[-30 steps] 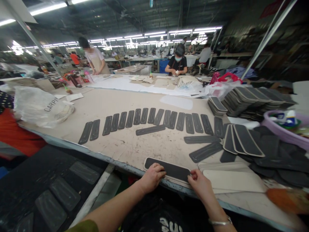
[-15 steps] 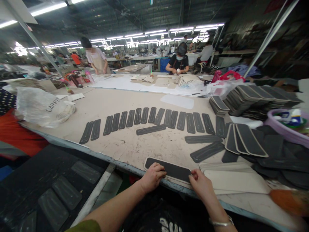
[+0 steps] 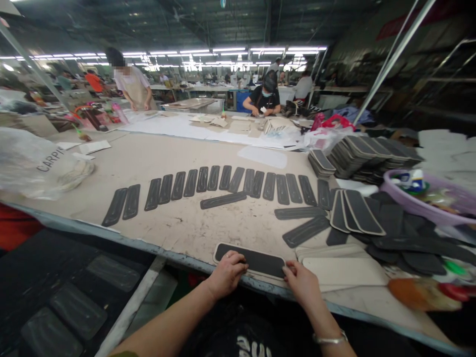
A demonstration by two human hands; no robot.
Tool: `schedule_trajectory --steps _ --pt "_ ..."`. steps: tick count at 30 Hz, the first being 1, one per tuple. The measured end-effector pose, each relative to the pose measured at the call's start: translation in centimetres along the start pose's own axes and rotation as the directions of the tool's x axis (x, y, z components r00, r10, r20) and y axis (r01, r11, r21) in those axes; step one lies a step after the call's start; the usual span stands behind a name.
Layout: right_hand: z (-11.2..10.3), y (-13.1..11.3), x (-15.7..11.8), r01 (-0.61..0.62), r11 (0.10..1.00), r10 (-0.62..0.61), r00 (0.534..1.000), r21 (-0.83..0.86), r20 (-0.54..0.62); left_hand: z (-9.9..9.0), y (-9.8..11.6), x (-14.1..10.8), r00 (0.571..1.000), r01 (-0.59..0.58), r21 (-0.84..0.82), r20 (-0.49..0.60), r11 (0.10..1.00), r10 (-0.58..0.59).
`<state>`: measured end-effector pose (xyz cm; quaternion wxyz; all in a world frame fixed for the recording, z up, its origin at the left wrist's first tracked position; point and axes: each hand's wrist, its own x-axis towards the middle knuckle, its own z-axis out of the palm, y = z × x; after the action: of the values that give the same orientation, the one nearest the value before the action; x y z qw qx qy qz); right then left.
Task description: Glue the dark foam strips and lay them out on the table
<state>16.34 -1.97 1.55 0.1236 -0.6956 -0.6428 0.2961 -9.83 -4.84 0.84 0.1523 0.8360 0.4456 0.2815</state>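
A long dark panel with a pale border (image 3: 256, 259) lies at the table's front edge. My left hand (image 3: 227, 273) rests on its left half with fingers curled together over the front edge. At its right end, my right hand (image 3: 302, 282) pinches the corner between thumb and fingertips. Beyond them, several dark strips (image 3: 203, 179) with shiny streaks lie in an arc. Pale panels (image 3: 344, 270) are stacked just right of my right hand. Three bordered dark panels (image 3: 362, 212) overlap behind that stack.
A purple basin (image 3: 427, 206) stands at the right, near stacked dark panels (image 3: 362, 153). An orange-brown bottle (image 3: 412, 293) lies at the right front. A plastic bag (image 3: 44, 163) sits at the left. Two people (image 3: 134, 89) (image 3: 262, 96) work across the table.
The view has turned slightly right, so things appear further left. Both hands stay at the same panel, and more of the bottle at the right shows.
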Motion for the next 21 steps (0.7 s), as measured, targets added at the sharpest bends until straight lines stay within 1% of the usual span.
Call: schedule_trajectory --steps 3,5,7,10,12,13,14,16,18,19,21 --pt "-0.2 -0.2 -0.3 -0.006 0.999 0.005 0.999 -0.032 -0.032 -0.1 0.1 0.0 1.000 0.012 0.014 -0.002 1.000 -0.012" --pt "-0.3 -0.4 -0.6 0.021 0.997 -0.025 0.998 -0.077 -0.051 -0.1 0.2 0.0 1.000 0.020 0.020 -0.001 1.000 -0.020" --pt "-0.5 -0.8 -0.9 0.067 0.981 -0.078 0.996 -0.181 -0.053 -0.1 0.3 0.0 1.000 0.025 0.022 0.001 0.999 -0.025" --pt "-0.9 -1.2 -1.4 0.102 0.922 -0.124 0.992 -0.372 -0.036 -0.1 0.3 0.0 1.000 0.030 0.025 0.004 0.999 -0.030" --pt "-1.1 -1.2 -1.7 0.118 0.898 -0.167 0.983 -0.424 -0.080 -0.1 0.3 0.0 1.000 0.031 0.026 0.004 0.999 -0.031" --pt "-1.0 -1.3 -1.9 0.149 0.893 -0.218 0.969 -0.425 -0.119 -0.1 0.3 0.0 1.000 0.031 0.025 0.002 0.999 -0.031" --pt "-0.8 -1.3 -2.1 0.202 0.886 -0.289 0.944 -0.416 -0.158 -0.1 0.3 0.0 1.000 0.031 0.024 0.000 0.999 -0.031" --pt "0.2 -1.5 -2.5 0.351 0.847 -0.450 0.873 -0.398 -0.189 -0.1 0.4 0.0 1.000 0.029 0.022 -0.008 0.999 -0.029" --pt "1.8 -1.6 -2.9 0.488 0.772 -0.582 0.800 -0.407 -0.146 -0.2 0.5 0.0 0.999 0.029 0.012 -0.029 1.000 -0.028" --pt "2.7 -1.6 -3.0 0.531 0.734 -0.624 0.773 -0.423 -0.114 -0.2 0.6 0.0 0.999 0.030 0.002 -0.043 1.000 -0.030" --pt "4.5 -1.5 -3.2 0.557 0.686 -0.664 0.742 -0.468 -0.090 -0.2 0.8 0.0 0.996 0.044 -0.028 -0.076 0.999 -0.046"
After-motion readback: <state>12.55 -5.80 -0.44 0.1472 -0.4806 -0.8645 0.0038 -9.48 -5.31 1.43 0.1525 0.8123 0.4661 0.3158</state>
